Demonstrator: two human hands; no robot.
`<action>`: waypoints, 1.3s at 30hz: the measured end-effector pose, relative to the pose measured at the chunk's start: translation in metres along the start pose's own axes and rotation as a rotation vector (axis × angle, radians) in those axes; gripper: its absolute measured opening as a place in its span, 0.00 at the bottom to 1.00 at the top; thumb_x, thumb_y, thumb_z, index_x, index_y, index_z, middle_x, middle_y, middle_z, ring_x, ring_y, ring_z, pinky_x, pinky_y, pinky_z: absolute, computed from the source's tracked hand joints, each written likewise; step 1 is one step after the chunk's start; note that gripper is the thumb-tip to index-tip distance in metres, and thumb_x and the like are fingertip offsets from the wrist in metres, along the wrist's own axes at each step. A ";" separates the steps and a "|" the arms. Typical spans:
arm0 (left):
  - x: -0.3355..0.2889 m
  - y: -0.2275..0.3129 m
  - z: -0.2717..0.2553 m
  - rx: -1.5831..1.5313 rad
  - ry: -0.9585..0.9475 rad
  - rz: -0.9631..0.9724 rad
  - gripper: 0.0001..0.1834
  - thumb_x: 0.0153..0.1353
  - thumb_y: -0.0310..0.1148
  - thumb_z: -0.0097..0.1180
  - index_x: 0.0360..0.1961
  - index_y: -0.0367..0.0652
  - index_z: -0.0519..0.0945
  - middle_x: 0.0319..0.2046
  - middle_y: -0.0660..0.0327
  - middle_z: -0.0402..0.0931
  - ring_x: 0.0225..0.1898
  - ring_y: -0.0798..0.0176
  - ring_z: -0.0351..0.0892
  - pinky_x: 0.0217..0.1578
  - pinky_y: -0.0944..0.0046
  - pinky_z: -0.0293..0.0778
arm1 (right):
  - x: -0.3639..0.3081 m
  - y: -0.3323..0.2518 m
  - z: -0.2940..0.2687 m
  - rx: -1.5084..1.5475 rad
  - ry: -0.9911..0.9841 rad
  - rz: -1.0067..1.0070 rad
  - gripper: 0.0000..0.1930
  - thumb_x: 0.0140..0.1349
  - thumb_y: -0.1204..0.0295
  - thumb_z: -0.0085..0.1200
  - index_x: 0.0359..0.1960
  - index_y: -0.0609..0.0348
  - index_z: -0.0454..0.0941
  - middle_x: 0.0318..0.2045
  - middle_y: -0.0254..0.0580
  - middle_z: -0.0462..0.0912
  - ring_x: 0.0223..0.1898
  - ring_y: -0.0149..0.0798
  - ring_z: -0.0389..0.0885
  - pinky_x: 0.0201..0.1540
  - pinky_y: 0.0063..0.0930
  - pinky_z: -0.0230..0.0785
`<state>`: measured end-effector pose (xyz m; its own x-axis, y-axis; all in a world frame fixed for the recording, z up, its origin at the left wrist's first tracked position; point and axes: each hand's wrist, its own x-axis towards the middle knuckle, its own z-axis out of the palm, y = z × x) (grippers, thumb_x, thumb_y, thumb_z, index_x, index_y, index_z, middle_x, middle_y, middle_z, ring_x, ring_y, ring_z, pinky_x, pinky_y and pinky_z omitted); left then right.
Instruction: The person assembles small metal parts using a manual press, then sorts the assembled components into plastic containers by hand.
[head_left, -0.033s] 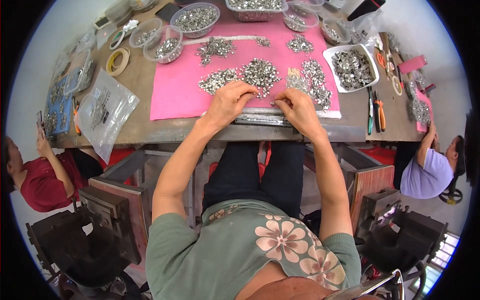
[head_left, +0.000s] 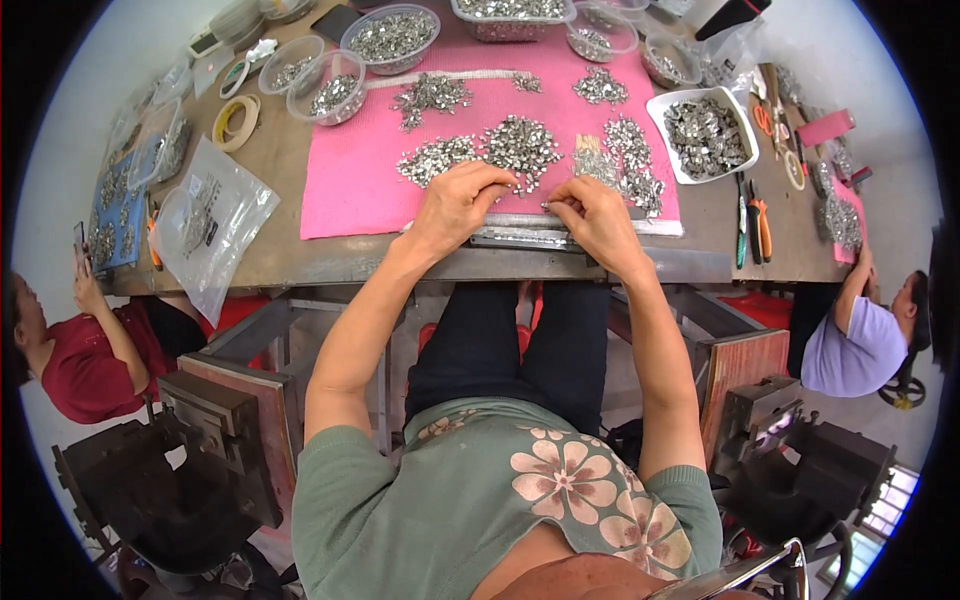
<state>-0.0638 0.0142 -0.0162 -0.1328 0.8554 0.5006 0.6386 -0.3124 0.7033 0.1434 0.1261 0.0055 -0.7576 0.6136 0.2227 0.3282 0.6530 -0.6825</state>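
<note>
Both my hands are at the front edge of a pink mat (head_left: 350, 185). My left hand (head_left: 462, 203) is closed in a pinch, its fingertips at the near end of a pile of small shiny metal pieces (head_left: 520, 143). My right hand (head_left: 597, 215) pinches a small metal piece (head_left: 545, 205) between thumb and finger. What sits in the left fingertips is too small to make out. Below and between the hands, a narrow metal fixture (head_left: 525, 240) lies along the table edge. Beside the right hand are a bundle of thin pale sticks (head_left: 590, 150) and another metal pile (head_left: 640, 180).
A white tray (head_left: 747, 135) of metal pieces stands to the right, with pliers (head_left: 763, 230) below it. Clear tubs (head_left: 360, 100) line the back. At left lie a tape roll (head_left: 220, 130) and a plastic bag (head_left: 235, 225). One person (head_left: 100, 355) sits at each side.
</note>
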 end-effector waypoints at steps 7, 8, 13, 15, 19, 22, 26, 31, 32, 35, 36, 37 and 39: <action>-0.005 0.012 -0.009 -0.047 0.146 -0.188 0.08 0.62 0.20 0.61 0.41 0.39 0.86 0.33 0.58 0.82 0.31 0.65 0.80 0.31 0.65 0.74 | 0.002 -0.001 0.004 -0.161 0.020 -0.129 0.06 0.57 0.76 0.66 0.34 0.65 0.82 0.29 0.44 0.80 0.32 0.43 0.82 0.34 0.36 0.72; -0.009 0.011 -0.010 -0.063 0.177 -0.190 0.07 0.63 0.20 0.61 0.41 0.39 0.86 0.32 0.59 0.81 0.29 0.66 0.78 0.30 0.66 0.73 | 0.003 0.001 0.003 -0.143 0.034 -0.140 0.06 0.58 0.76 0.66 0.34 0.65 0.82 0.29 0.45 0.80 0.32 0.45 0.82 0.34 0.37 0.72; -0.026 0.013 -0.019 -0.036 0.153 -0.208 0.07 0.61 0.20 0.62 0.40 0.39 0.86 0.33 0.59 0.81 0.31 0.64 0.77 0.32 0.64 0.73 | 0.002 0.002 -0.005 -0.089 0.089 -0.126 0.04 0.59 0.77 0.64 0.34 0.65 0.84 0.29 0.47 0.81 0.31 0.47 0.81 0.34 0.37 0.71; -0.031 0.010 -0.019 0.092 0.090 -0.128 0.07 0.60 0.20 0.63 0.39 0.39 0.86 0.34 0.59 0.82 0.34 0.60 0.77 0.36 0.61 0.74 | 0.003 0.002 -0.004 -0.039 0.050 -0.151 0.04 0.60 0.77 0.63 0.35 0.65 0.84 0.29 0.47 0.81 0.30 0.47 0.81 0.34 0.36 0.71; -0.037 0.005 -0.021 0.163 0.088 -0.127 0.07 0.60 0.21 0.64 0.40 0.40 0.87 0.36 0.60 0.84 0.36 0.61 0.79 0.38 0.63 0.75 | 0.004 0.002 0.002 -0.013 0.009 -0.072 0.05 0.61 0.77 0.63 0.35 0.65 0.84 0.28 0.47 0.81 0.29 0.44 0.81 0.33 0.35 0.71; -0.037 0.003 -0.024 0.134 0.183 -0.124 0.07 0.61 0.22 0.64 0.40 0.42 0.87 0.36 0.62 0.84 0.35 0.61 0.78 0.36 0.62 0.74 | 0.003 0.007 0.002 -0.017 0.089 -0.028 0.05 0.62 0.77 0.63 0.38 0.64 0.84 0.27 0.45 0.81 0.27 0.38 0.78 0.33 0.32 0.70; -0.036 0.007 -0.033 0.250 0.122 -0.138 0.06 0.60 0.25 0.65 0.39 0.44 0.88 0.32 0.62 0.80 0.35 0.60 0.77 0.40 0.60 0.71 | 0.000 0.009 -0.005 0.034 0.086 -0.011 0.06 0.61 0.77 0.63 0.38 0.64 0.85 0.28 0.44 0.82 0.27 0.37 0.78 0.33 0.30 0.70; -0.035 0.006 -0.031 0.374 0.032 -0.050 0.05 0.58 0.29 0.67 0.36 0.45 0.87 0.29 0.62 0.76 0.36 0.58 0.74 0.43 0.58 0.66 | -0.002 0.006 -0.006 0.007 0.016 -0.091 0.05 0.61 0.77 0.64 0.38 0.61 0.86 0.31 0.42 0.81 0.28 0.37 0.79 0.33 0.29 0.71; -0.033 0.008 -0.031 0.404 0.013 -0.040 0.05 0.58 0.29 0.67 0.36 0.45 0.86 0.29 0.62 0.76 0.36 0.58 0.74 0.43 0.57 0.65 | -0.002 0.009 -0.002 0.000 0.025 -0.096 0.04 0.60 0.76 0.64 0.37 0.61 0.86 0.30 0.42 0.80 0.29 0.38 0.79 0.33 0.31 0.71; -0.030 0.008 -0.030 0.435 -0.023 -0.037 0.04 0.59 0.29 0.66 0.35 0.44 0.84 0.30 0.62 0.75 0.37 0.57 0.74 0.43 0.56 0.65 | 0.001 0.009 0.001 -0.112 0.030 -0.126 0.05 0.59 0.76 0.65 0.36 0.62 0.85 0.30 0.42 0.79 0.29 0.39 0.80 0.33 0.33 0.72; -0.029 0.008 -0.029 0.439 -0.039 -0.042 0.04 0.59 0.28 0.65 0.36 0.43 0.84 0.30 0.62 0.75 0.37 0.56 0.73 0.43 0.56 0.65 | 0.002 0.010 0.001 -0.110 0.030 -0.124 0.05 0.59 0.76 0.65 0.36 0.62 0.85 0.30 0.42 0.79 0.29 0.39 0.80 0.33 0.33 0.72; -0.029 0.008 -0.030 0.440 -0.041 -0.043 0.04 0.59 0.28 0.65 0.36 0.43 0.84 0.30 0.62 0.75 0.37 0.56 0.73 0.43 0.56 0.65 | 0.004 0.011 0.002 -0.140 0.038 -0.142 0.05 0.59 0.76 0.65 0.35 0.63 0.84 0.30 0.42 0.79 0.30 0.41 0.80 0.33 0.34 0.72; -0.029 0.010 -0.029 0.395 -0.060 -0.039 0.04 0.61 0.27 0.63 0.37 0.41 0.82 0.30 0.61 0.76 0.36 0.56 0.74 0.43 0.56 0.66 | 0.003 0.010 0.002 -0.168 0.045 -0.159 0.05 0.59 0.76 0.65 0.35 0.63 0.84 0.30 0.43 0.79 0.30 0.42 0.80 0.33 0.35 0.72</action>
<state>-0.0759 -0.0260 -0.0092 -0.1259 0.8899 0.4384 0.8777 -0.1060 0.4673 0.1433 0.1340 -0.0021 -0.7822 0.5143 0.3516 0.2992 0.8052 -0.5120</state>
